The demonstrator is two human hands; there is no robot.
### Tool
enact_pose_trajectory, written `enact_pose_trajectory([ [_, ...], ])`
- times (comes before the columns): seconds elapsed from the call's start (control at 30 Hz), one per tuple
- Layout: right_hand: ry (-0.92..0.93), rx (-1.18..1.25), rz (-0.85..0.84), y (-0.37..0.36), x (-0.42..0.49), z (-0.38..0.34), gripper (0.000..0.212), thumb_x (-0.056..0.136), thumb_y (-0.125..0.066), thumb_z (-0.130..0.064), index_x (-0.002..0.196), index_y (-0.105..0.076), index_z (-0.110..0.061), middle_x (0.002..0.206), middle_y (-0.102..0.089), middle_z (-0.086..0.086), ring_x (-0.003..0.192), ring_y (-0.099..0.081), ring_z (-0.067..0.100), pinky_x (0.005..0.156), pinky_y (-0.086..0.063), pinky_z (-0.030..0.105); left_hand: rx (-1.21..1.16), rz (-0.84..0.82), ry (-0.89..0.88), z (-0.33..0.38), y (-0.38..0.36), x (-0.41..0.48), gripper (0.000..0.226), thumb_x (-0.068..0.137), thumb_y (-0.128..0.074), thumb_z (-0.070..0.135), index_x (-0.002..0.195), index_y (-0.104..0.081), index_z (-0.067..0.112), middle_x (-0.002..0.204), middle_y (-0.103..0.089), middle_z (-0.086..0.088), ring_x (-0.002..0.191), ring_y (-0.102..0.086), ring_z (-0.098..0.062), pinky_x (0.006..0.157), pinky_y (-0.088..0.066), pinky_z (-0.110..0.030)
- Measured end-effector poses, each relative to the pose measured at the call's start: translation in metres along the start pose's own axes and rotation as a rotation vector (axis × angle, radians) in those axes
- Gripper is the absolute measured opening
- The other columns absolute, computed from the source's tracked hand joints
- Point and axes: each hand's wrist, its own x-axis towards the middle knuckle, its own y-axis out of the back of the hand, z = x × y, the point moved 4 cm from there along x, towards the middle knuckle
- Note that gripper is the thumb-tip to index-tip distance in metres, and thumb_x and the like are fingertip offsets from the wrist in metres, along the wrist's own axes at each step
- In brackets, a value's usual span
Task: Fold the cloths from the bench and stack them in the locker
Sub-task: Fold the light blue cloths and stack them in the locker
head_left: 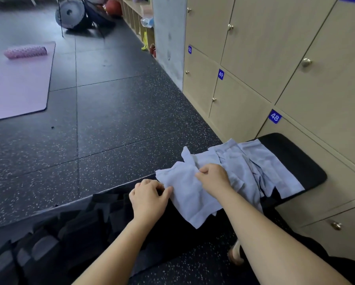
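Several thin, light blue fabric cloths [254,167] lie in a loose, overlapping heap on the black padded bench [300,161]. They are rumpled and creased, and 1 corner sticks up at the far left of the heap. The farther pieces spread flatter toward the bench's rounded end.

The nearest cloth [189,194] lies on top at the person's end, with its pointed near corner turned toward the person. The left hand [149,199] has its fingers curled and pinches this cloth's left edge between thumb and fingertips. The right hand [214,176] sits knuckles-up on the same cloth, its fingers curled down and gripping a bunched fold near the cloth's far edge.

On the right, the bench runs just beside a row of beige wooden lockers [244,112], leaving only a narrow strip between them. Every door in view is closed and has a round brass knob [336,225]. Blue tags read 48, 49 and 50.

On the left, the black speckled rubber floor [114,128] spreads wide from the bench's long edge. A lilac exercise mat [18,85] with a pink knobbly foam roller [25,52] on it lies well apart, at the far left.
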Motion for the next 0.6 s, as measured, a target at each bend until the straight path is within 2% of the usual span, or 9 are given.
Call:
enact_pose_trajectory([
  [0.1, -0.006, 0.229, 0.027, 0.013, -0.004, 0.0, 0.021, 0.085, -0.065, -0.013, 0.08, -0.067, 0.007, 0.07, -0.054, 0.007, 0.07, -0.046, 0.016, 0.062, -0.038, 0.028, -0.251, -0.003, 0.078, 0.003, 0.01, -0.002, 0.026, 0.086, -0.066, 0.042, 0.069, -0.058, 0.024, 0.075, -0.063, 0.013, 0.079, -0.057, -0.011, 0.082, -0.039, -0.032],
  [0.17, -0.023, 0.43, 0.049, 0.025, -0.011, -0.001, 0.011, 0.085, -0.068, -0.011, 0.078, -0.067, -0.002, 0.072, -0.058, 0.0, 0.072, -0.049, 0.013, 0.062, -0.04, 0.024, -0.58, -0.018, 0.131, 0.01, 0.015, -0.001, 0.024, 0.086, -0.07, 0.031, 0.069, -0.059, 0.018, 0.065, -0.062, 0.01, 0.065, -0.054, -0.013, 0.071, -0.042, -0.031],
  [0.23, 0.0, 0.569, 0.083, 0.039, -0.021, -0.003, 0.014, 0.086, -0.069, -0.011, 0.073, -0.064, -0.015, 0.072, -0.059, -0.005, 0.072, -0.05, 0.011, 0.062, -0.041, 0.016, -0.802, 0.008, 0.118, 0.027, 0.024, 0.001, 0.018, 0.086, -0.072, 0.02, 0.075, -0.06, 0.014, 0.065, -0.061, 0.004, 0.062, -0.051, -0.014, 0.064, -0.042, -0.029],
  [0.3, 0.041, 0.682, 0.134, 0.055, -0.031, -0.005, 0.019, 0.087, -0.068, -0.009, 0.07, -0.062, -0.017, 0.071, -0.059, -0.004, 0.07, -0.05, 0.01, 0.059, -0.041, 0.012, -0.899, -0.011, 0.066, 0.048, 0.034, 0.003, 0.018, 0.084, -0.075, 0.014, 0.093, -0.059, 0.015, 0.071, -0.065, -0.001, 0.066, -0.056, -0.015, 0.068, -0.048, -0.031],
  [0.37, 0.079, 0.77, 0.191, 0.075, -0.041, -0.006, 0.016, 0.087, -0.068, -0.008, 0.072, -0.064, -0.015, 0.074, -0.06, 0.0, 0.072, -0.051, 0.012, 0.062, -0.042, 0.014, -0.897, -0.083, -0.046, 0.07, 0.04, 0.005, 0.041, 0.079, -0.079, 0.012, 0.109, -0.053, 0.023, 0.079, -0.067, -0.005, 0.068, -0.059, -0.014, 0.073, -0.051, -0.032],
  [0.4, 0.09, 0.797, 0.217, 0.086, -0.045, -0.005, 0.015, 0.086, -0.068, -0.009, 0.073, -0.065, -0.015, 0.08, -0.062, 0.002, 0.077, -0.053, 0.012, 0.068, -0.044, 0.018, -0.846, -0.12, -0.124, 0.083, 0.044, 0.005, 0.046, 0.077, -0.08, 0.009, 0.111, -0.054, 0.027, 0.081, -0.067, -0.004, 0.069, -0.059, -0.014, 0.073, -0.051, -0.031],
  [0.5, 0.129, 0.882, 0.265, 0.124, -0.057, -0.003, 0.012, 0.086, -0.068, -0.006, 0.076, -0.065, -0.012, 0.11, -0.064, 0.002, 0.1, -0.06, 0.014, 0.092, -0.045, 0.028, -0.672, -0.168, -0.299, 0.117, 0.054, 0.002, 0.033, 0.078, -0.079, 0.007, 0.095, -0.065, 0.031, 0.084, -0.069, -0.002, 0.072, -0.057, -0.013, 0.074, -0.05, -0.028],
  [0.53, 0.145, 0.904, 0.267, 0.135, -0.061, -0.001, 0.011, 0.086, -0.067, -0.004, 0.077, -0.066, -0.01, 0.114, -0.065, 0.004, 0.102, -0.061, 0.014, 0.095, -0.046, 0.03, -0.637, -0.173, -0.329, 0.127, 0.058, -0.001, 0.026, 0.079, -0.078, 0.009, 0.091, -0.068, 0.03, 0.083, -0.07, -0.004, 0.071, -0.058, -0.012, 0.074, -0.05, -0.03],
  [0.6, 0.187, 0.892, 0.275, 0.159, -0.07, 0.002, 0.01, 0.087, -0.067, -0.004, 0.077, -0.066, -0.008, 0.105, -0.07, 0.01, 0.091, -0.063, 0.015, 0.087, -0.048, 0.03, -0.583, -0.193, -0.365, 0.144, 0.061, -0.006, 0.011, 0.078, -0.077, 0.024, 0.083, -0.07, 0.032, 0.081, -0.072, -0.005, 0.069, -0.059, -0.012, 0.077, -0.052, -0.036],
])
